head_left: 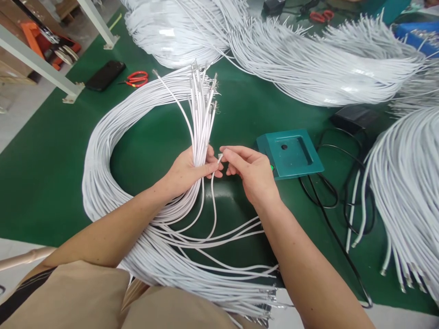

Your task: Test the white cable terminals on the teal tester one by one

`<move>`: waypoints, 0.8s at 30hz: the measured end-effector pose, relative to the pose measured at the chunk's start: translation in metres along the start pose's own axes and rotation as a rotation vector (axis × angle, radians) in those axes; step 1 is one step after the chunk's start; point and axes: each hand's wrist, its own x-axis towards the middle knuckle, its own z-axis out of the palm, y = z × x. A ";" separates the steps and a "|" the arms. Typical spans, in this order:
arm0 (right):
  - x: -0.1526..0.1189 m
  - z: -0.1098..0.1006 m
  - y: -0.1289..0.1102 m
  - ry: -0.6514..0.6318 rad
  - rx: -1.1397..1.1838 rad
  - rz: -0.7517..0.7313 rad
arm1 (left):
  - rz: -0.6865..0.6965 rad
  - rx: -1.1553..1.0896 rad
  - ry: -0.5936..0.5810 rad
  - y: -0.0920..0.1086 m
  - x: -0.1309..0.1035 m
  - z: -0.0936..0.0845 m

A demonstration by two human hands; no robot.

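My left hand (192,169) is wrapped round a bunch of white cables (200,119) whose stripped or metal-tipped ends point up and away from me. My right hand (248,169) pinches the end of a single white cable (214,196) between thumb and fingers, just right of the bunch; my left fingertips are beside that end. The rest of the cables curve in a large loop (98,160) on the green table, with more ends lying near my lap. Right of my right hand stands a teal device (291,153) with a recessed top and a green light.
Big bundles of white cable lie at the back (308,68) and right (408,183). A black phone (105,75) and red scissors (137,79) are at the back left. Black cords (329,214) run beside the device. A blue bin (420,37) stands at the back right.
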 end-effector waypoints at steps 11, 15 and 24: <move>0.001 0.000 -0.002 0.020 -0.173 -0.036 | -0.015 -0.007 -0.206 0.005 0.000 -0.003; 0.002 -0.003 -0.003 0.003 -0.120 0.048 | -0.025 0.020 -0.169 0.006 -0.001 -0.004; -0.001 -0.004 -0.009 -0.037 -0.105 0.081 | -0.039 0.024 -0.148 0.006 -0.001 -0.005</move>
